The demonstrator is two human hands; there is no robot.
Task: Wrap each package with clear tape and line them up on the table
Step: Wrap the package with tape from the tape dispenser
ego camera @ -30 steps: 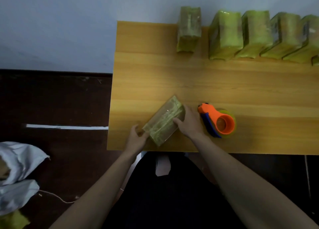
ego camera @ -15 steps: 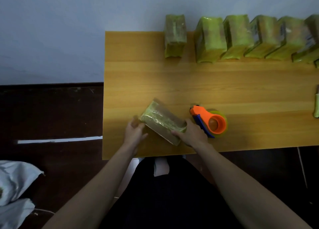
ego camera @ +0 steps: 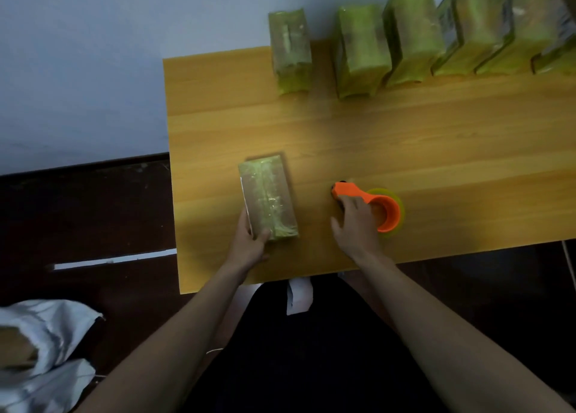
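Left hand [ego camera: 249, 246] grips the package [ego camera: 268, 202]; right hand [ego camera: 355, 225] fingers (loosely spread) touch the dispenser [ego camera: 374, 208], which could skid away.

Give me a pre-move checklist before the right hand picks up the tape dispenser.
1. Package lies flat on the table: ok.
2. Left hand steadies it, thumb on the near end, fingers along its left side: ok.
3. Right hand has reached the tape dispenser, fingers on the orange handle: ok.
4. Firm grip closed round the handle: cannot tell.
5. Free tape end ready to pull: cannot tell, hidden.
6. Bare table between package and dispenser: ok.
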